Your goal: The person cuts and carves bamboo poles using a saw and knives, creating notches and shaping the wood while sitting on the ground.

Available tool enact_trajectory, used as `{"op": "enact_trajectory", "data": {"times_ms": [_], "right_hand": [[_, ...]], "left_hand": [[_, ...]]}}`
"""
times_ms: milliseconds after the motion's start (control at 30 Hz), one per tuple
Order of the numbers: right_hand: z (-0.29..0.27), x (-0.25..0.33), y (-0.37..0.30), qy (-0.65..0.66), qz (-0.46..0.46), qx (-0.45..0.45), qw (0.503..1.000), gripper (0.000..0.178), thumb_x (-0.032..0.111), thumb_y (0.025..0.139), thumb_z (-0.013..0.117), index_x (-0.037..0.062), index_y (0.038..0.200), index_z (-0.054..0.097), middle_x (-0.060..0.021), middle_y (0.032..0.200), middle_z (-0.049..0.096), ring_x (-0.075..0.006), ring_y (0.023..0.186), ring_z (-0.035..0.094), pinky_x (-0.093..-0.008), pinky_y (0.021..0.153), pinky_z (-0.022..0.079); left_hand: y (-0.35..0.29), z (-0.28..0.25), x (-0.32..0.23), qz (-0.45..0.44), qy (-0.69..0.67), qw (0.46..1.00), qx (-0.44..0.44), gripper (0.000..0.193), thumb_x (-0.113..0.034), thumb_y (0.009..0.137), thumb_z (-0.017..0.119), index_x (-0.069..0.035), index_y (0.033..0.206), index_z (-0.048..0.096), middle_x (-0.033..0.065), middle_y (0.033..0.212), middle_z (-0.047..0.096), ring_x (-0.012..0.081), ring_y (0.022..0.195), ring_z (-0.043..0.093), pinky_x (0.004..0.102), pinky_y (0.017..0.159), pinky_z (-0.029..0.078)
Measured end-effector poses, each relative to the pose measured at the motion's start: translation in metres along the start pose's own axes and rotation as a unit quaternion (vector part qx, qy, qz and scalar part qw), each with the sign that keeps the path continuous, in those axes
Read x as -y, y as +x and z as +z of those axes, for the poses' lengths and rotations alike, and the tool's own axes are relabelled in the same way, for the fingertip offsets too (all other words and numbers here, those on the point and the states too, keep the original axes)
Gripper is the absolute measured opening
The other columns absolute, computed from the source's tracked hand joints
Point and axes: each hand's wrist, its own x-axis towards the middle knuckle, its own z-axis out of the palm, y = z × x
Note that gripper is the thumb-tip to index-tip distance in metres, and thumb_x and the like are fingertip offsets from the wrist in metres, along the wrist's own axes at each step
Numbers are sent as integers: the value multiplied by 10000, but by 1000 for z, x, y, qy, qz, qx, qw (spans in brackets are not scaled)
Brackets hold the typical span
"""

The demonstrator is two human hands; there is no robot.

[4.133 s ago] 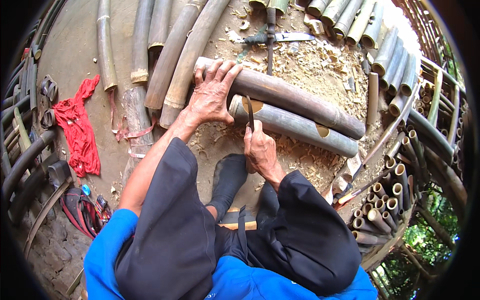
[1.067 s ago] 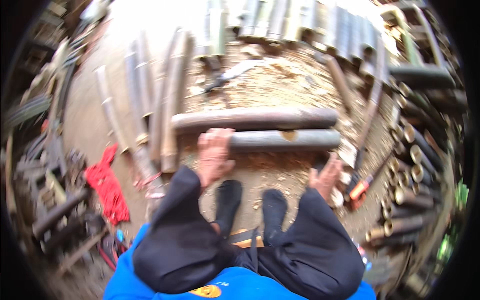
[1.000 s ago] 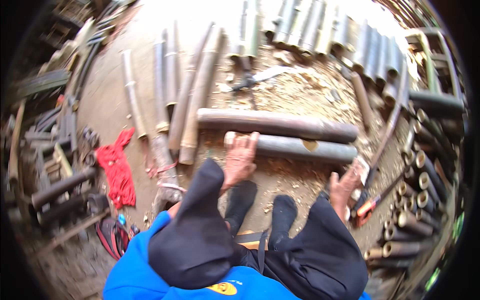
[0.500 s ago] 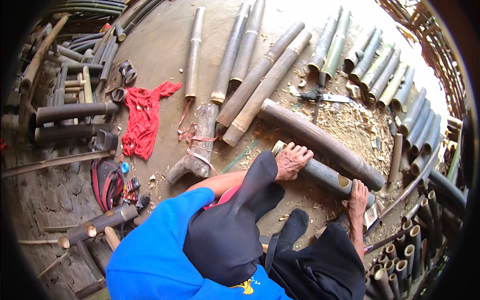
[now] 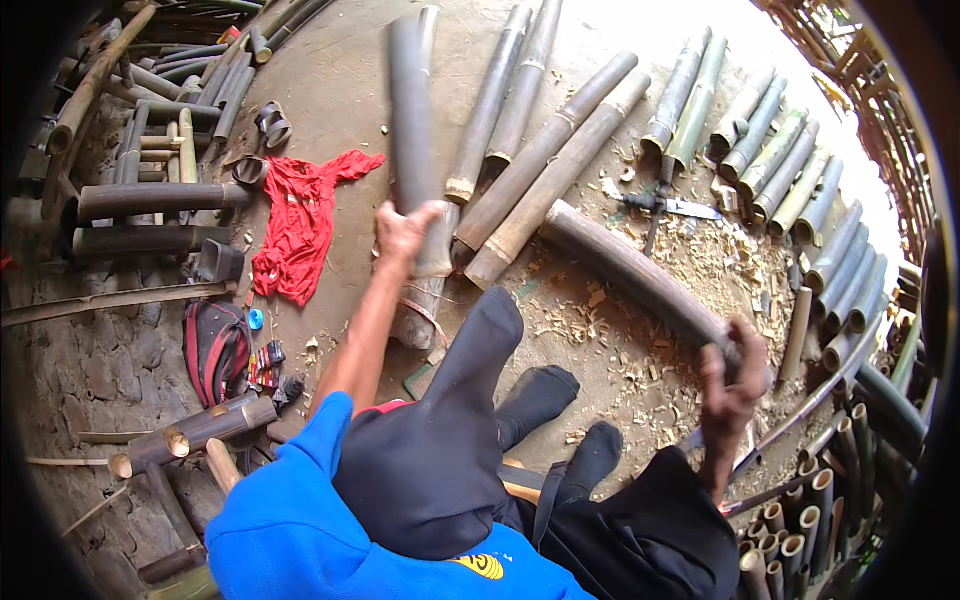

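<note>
While my left hand (image 5: 401, 232) clasps the near end of a smooth grey bamboo tube (image 5: 408, 120), its long axis aimed toward the far edge of the brown earthen floor (image 5: 325, 90), my right hand (image 5: 733, 390), parted fingers visibly gripping nothing, overlaps a dark-brown bamboo tube (image 5: 640, 276), contact unclear over my feed.

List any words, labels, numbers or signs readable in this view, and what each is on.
Blue shirt: lettering on a yellow emblem; I don't copy out printed text.
Small packets by the red-and-black backpack: any print is too small to read.
Bamboo tube in the left hand: blurred, no marking discernible.
</note>
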Motion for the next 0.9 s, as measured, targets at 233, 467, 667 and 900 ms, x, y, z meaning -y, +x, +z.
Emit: {"op": "enact_trajectory", "data": {"times_ms": [233, 467, 667, 900], "right_hand": [[75, 8, -74, 142, 58, 270, 951, 513, 66, 867, 764, 32, 1354, 605, -192, 1193, 657, -336, 1073, 670, -426, 950, 540], [48, -155, -14, -303, 2, 106, 947, 780, 235, 755, 874, 34, 1429, 537, -202, 1426, 562, -394, 1311, 535, -530, 1112, 407], [33, -253, -24, -324, -3, 175, 930, 982, 305, 577, 995, 116, 1432, 551, -78, 1292, 641, -275, 1273, 595, -528, 1127, 401], [41, -186, -74, -327, -2, 19, 945, 919, 200, 599, 950, 96, 1431, 573, -118, 1331, 643, -280, 1262, 585, -558, 1191, 357]], "left_hand": [[132, -121, 131, -191, -43, 950, -243, 838, -183, 604, 986, 185, 1222, 556, 262, 1150, 695, 328, 913, 742, 482, 799, 640], [121, -120, 149, -161, 461, 846, -216, 1039, -532, 663, 942, 82, 1390, 524, 280, 1382, 621, 462, 1232, 630, 605, 1008, 519], [-14, 49, 131, 194, 105, 960, 171, 315, -47, 847, 770, -39, 1155, 701, 31, 962, 686, 132, 843, 635, 304, 763, 530], [-207, 183, 52, -229, -236, 745, 581, 613, -325, 864, 845, -97, 1386, 621, 124, 1321, 670, 262, 1269, 598, 464, 1096, 498]]}}
